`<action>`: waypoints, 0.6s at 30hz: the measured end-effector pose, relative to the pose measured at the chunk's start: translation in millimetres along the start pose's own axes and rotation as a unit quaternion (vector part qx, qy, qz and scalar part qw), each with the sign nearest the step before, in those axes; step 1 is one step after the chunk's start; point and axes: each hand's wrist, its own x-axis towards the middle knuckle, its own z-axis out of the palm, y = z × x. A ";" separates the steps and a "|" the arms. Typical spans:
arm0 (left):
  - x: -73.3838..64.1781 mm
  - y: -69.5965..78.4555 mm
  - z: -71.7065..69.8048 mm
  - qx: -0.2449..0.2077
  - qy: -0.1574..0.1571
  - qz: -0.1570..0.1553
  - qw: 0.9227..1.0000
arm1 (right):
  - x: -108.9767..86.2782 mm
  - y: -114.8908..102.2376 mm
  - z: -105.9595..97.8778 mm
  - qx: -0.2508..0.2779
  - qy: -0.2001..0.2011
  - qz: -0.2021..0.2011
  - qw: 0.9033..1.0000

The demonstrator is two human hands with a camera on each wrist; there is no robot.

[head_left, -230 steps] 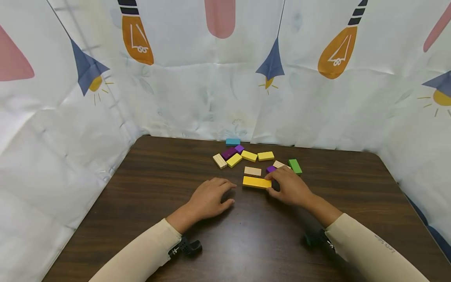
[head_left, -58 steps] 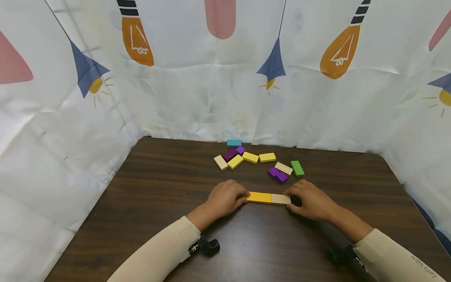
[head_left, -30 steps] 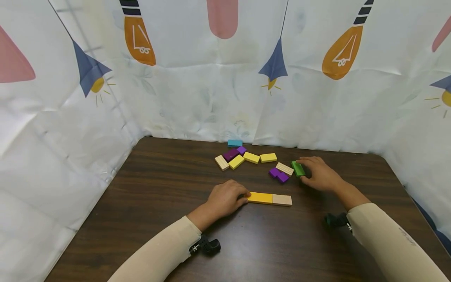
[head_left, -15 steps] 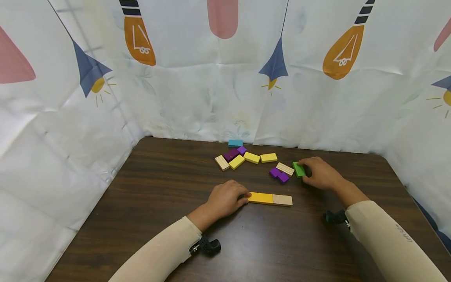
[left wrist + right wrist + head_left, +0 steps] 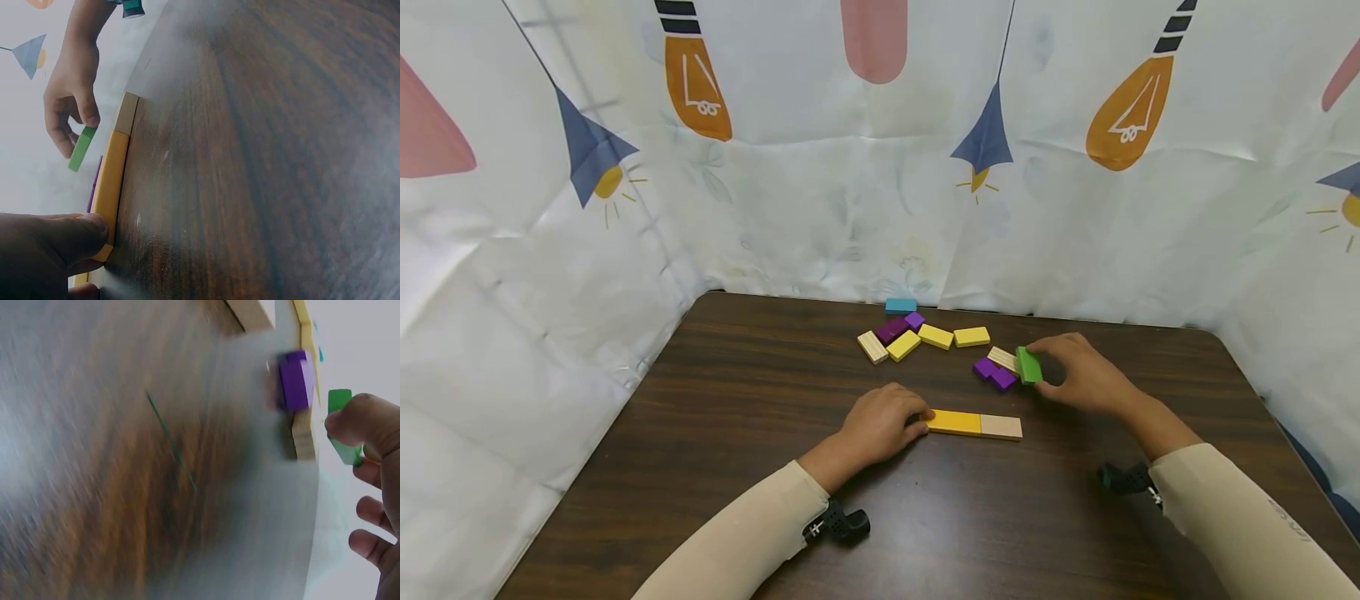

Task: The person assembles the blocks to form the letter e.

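My left hand (image 5: 880, 423) pinches the left end of a long orange-yellow block (image 5: 955, 422), which lies flat on the table. Against that block's right end sits a pale wooden block (image 5: 1001, 427), so the two form one straight row. To the right and farther back, my right hand (image 5: 1081, 375) pinches a green block (image 5: 1028, 365) between thumb and fingers. In the right wrist view the green block (image 5: 340, 425) is raised off the table. Two purple blocks (image 5: 995, 373) and a ridged pale block (image 5: 1002, 359) lie just left of it.
Behind, yellow blocks (image 5: 936, 336), a dark purple block (image 5: 892, 329), a small violet block (image 5: 914, 320) and another ridged pale block (image 5: 872, 347) lie grouped. A blue block (image 5: 901, 306) rests by the back edge of the brown table (image 5: 760, 358), before a printed curtain.
The orange-yellow and pale blocks have been brought nearer and joined end to end. My right hand left the pale block, took the green one, and has lifted it slightly leftward. My left hand stays put lately.
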 end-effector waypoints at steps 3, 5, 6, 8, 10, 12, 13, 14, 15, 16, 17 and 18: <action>0.1 -0.2 -0.4 0.000 -0.002 -0.002 1.000 | 1.2 -9.6 4.3 -0.002 0.008 -0.034 0.999; 0.2 -0.3 -0.8 0.000 -0.002 -0.002 1.000 | 4.0 -16.7 7.2 -0.004 0.009 -0.053 0.999; 0.2 -0.4 -0.9 0.000 -0.002 -0.001 1.000 | 5.8 -20.3 8.7 -0.005 0.008 -0.061 0.998; 0.2 -0.4 -1.4 0.000 -0.001 0.000 1.000 | 10.3 -27.5 12.0 -0.009 0.003 -0.072 0.997; 0.0 -0.4 -1.8 -0.001 -0.001 0.001 1.000 | 15.4 -35.0 15.2 -0.012 -0.003 -0.080 0.997; -0.3 -0.4 -2.2 -0.001 0.000 0.002 1.000 | 21.0 -41.3 18.8 -0.013 -0.010 -0.085 0.996; -0.3 -0.5 -2.4 -0.002 0.000 0.002 1.000 | 23.6 -44.1 20.5 -0.012 -0.013 -0.086 0.996; -0.4 -0.3 -2.7 -0.002 0.000 0.002 1.000 | 26.1 -46.2 22.3 -0.012 -0.016 -0.086 0.996; -0.3 -0.2 -2.8 -0.002 -0.001 0.002 1.000 | 28.3 -48.0 24.0 -0.012 -0.020 -0.085 0.996; -0.4 -0.1 -3.0 -0.002 -0.002 0.001 1.000 | 30.3 -48.9 26.0 -0.014 -0.024 -0.086 0.996; -0.3 0.1 -3.1 -0.002 -0.003 0.001 1.000 | 32.1 -49.6 27.9 -0.016 -0.029 -0.083 0.996; -0.3 0.4 -3.2 -0.002 -0.004 0.000 1.000 | 33.2 -49.9 29.3 -0.017 -0.034 -0.081 0.996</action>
